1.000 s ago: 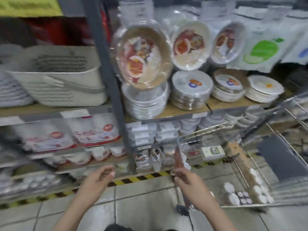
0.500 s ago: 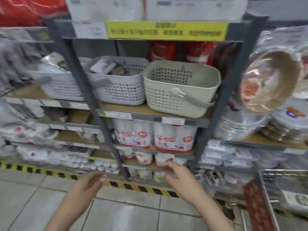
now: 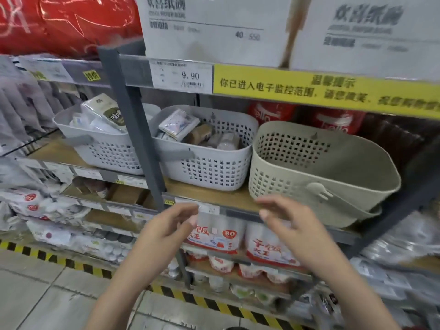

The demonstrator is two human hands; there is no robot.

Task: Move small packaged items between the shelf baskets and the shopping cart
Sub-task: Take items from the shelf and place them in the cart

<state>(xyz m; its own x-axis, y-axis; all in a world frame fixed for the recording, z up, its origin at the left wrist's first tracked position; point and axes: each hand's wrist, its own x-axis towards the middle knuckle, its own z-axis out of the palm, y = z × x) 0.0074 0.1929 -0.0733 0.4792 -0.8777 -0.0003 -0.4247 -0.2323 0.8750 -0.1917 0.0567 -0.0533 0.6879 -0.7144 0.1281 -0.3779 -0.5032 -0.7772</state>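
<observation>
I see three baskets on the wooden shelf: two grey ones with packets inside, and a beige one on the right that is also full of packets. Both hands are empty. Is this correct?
Not quite. The head view shows the beige basket with nothing visible inside it. The rest stands: the two grey baskets hold packets, and the left hand and right hand hold nothing.

White price tag (image 3: 182, 76) on the shelf rail reads 9.90; box (image 3: 214, 27) above shows 40 and 550; plastic pack (image 3: 215, 234) below shows 80
</observation>
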